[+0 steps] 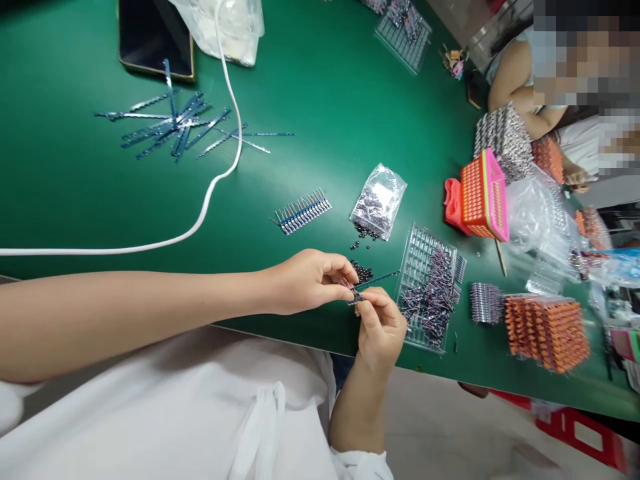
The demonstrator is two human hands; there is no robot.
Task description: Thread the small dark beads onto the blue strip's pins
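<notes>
My left hand (313, 283) reaches in from the left, thumb and fingers pinched on a small dark strip of parts with thin pins (356, 293). The near end of that strip is pinched by my right hand (383, 330), so the two hands almost touch. A thin blue strip (383, 278) sticks out beyond the fingers to the right. Small dark beads (363, 271) lie in a pile just behind the fingertips. Farther back are a clear bag of dark beads (377, 203) and a strip lined with pins (303, 212). Fingers partly hide the held piece.
A clear tray (410, 260) of dark pieces stands right of my hands, before orange stacks (547, 333) and a pink-orange basket (483, 193). Blue strips (175, 123), a white cable (207, 193) and a dark tablet (155, 37) are back left. Another person's arm (515, 80) rests at upper right.
</notes>
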